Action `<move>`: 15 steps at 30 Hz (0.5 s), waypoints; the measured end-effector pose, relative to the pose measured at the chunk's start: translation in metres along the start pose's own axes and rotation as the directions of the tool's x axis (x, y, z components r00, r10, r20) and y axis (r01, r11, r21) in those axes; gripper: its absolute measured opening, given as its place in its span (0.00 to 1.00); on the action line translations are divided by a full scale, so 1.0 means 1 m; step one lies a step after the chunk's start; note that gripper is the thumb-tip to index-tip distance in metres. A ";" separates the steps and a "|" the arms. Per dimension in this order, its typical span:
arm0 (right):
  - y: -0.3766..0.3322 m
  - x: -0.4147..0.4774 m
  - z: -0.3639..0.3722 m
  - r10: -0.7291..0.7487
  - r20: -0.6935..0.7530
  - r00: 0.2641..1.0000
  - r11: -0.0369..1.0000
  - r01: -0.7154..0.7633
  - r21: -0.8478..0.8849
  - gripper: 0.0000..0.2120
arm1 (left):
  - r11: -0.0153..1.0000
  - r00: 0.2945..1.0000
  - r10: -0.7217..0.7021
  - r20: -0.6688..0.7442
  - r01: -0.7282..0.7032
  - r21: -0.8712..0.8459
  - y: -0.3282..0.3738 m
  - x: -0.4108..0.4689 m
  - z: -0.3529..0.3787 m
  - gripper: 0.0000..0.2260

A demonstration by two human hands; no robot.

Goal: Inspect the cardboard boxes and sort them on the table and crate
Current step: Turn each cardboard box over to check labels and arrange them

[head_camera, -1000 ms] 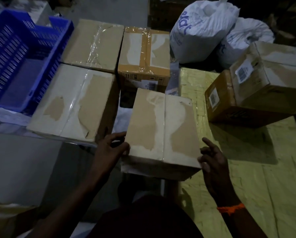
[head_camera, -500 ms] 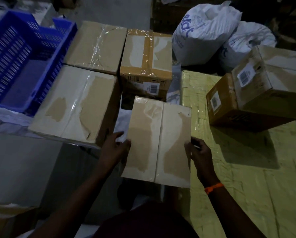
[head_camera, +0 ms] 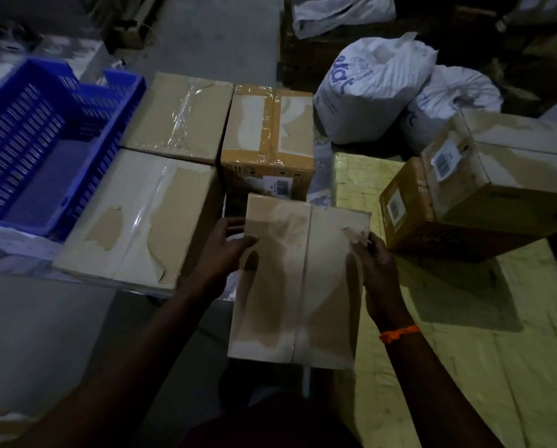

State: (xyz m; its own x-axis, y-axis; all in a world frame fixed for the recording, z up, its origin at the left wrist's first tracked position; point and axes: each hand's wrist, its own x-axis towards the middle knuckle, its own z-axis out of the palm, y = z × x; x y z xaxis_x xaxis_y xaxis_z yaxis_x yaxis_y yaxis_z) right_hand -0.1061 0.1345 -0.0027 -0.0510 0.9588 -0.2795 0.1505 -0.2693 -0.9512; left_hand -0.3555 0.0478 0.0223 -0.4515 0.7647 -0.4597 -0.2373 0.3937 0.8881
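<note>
I hold a taped cardboard box [head_camera: 298, 282] in front of me, its seamed face turned up toward me. My left hand [head_camera: 222, 250] grips its left edge, thumb on the face and fingers behind. My right hand [head_camera: 375, 270], with an orange wrist thread, grips its right edge. Three more cardboard boxes stand to the left: a large one [head_camera: 138, 218], one behind it [head_camera: 176, 118], and a tape-sealed one with a barcode label [head_camera: 267, 140]. Two labelled boxes [head_camera: 484, 195] sit on the yellow table [head_camera: 464, 367]. A blue crate [head_camera: 41, 143] stands at far left.
Two white filled sacks [head_camera: 371, 92] lie on the floor behind the table. Grey concrete floor [head_camera: 28, 334] spreads at lower left. Dark pallets and clutter fill the back of the room.
The box has tilted up so its taped face fronts me and has come nearer. My right hand went from hovering beside it to gripping its right edge; my left hand moved up its left edge.
</note>
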 end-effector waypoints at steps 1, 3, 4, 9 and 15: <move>-0.006 -0.005 -0.001 -0.041 -0.035 0.999 0.999 0.041 -0.003 0.16 | 0.999 1.000 0.014 -0.019 -0.015 -0.046 0.008 -0.009 0.001 0.09; -0.019 -0.018 -0.002 -0.104 -0.106 0.989 0.994 0.107 0.019 0.16 | 0.992 0.998 0.061 -0.027 -0.064 -0.108 0.027 -0.028 0.002 0.08; -0.026 -0.023 -0.001 -0.123 -0.134 0.983 0.990 0.131 0.054 0.15 | 0.989 0.995 0.098 -0.010 -0.099 -0.108 0.035 -0.034 0.002 0.13; -0.054 -0.043 0.003 -0.227 -0.178 0.957 0.943 0.262 0.205 0.19 | 0.967 0.975 0.197 -0.105 -0.211 -0.141 0.049 -0.046 -0.004 0.32; -0.029 -0.049 0.021 -0.184 -0.230 0.956 0.967 0.218 0.130 0.23 | 0.975 0.946 0.206 -0.251 -0.219 -0.024 0.011 -0.051 -0.013 0.22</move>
State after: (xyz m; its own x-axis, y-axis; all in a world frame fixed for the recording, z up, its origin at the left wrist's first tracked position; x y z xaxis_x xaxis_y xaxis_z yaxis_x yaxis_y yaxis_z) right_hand -0.1283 0.0935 0.0355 0.1501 0.9867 -0.0619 0.0063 -0.0636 -0.9980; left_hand -0.3468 0.0066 0.0553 -0.6916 0.6766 -0.2526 -0.1536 0.2040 0.9669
